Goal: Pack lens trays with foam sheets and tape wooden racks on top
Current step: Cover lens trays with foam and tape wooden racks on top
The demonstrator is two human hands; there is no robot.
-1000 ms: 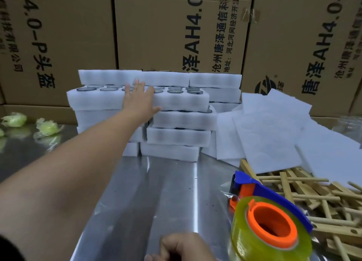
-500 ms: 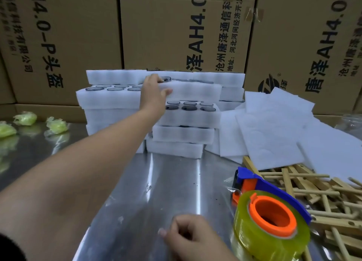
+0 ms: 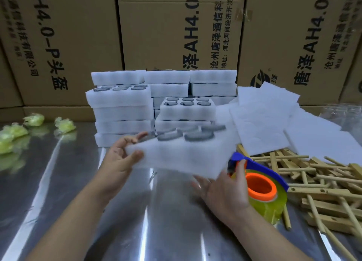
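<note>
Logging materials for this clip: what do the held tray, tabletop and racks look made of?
Held tray: white foam, matte, thick soft edges. Tabletop: probably stainless steel, shiny, reflecting the stacks. Racks: unfinished pale wood, slats with dowels.

Left of the tape roll (image 3: 273,202), the tabletop (image 3: 156,211) has wide room to reach, below a held-up foam tray (image 3: 182,154). Behind the roll, tray piles (image 3: 121,111) and foam sheets (image 3: 264,127) block the way; wooden racks (image 3: 329,192) crowd its right side.

Glossy metal table (image 3: 156,221), matt white foam tray (image 3: 186,154), thin matt foam sheets (image 3: 264,127) at 2 o'clock, bare wooden racks (image 3: 329,184) at 3 o'clock, glossy yellowish tape roll (image 3: 274,204), matt cardboard boxes (image 3: 166,25).
</note>
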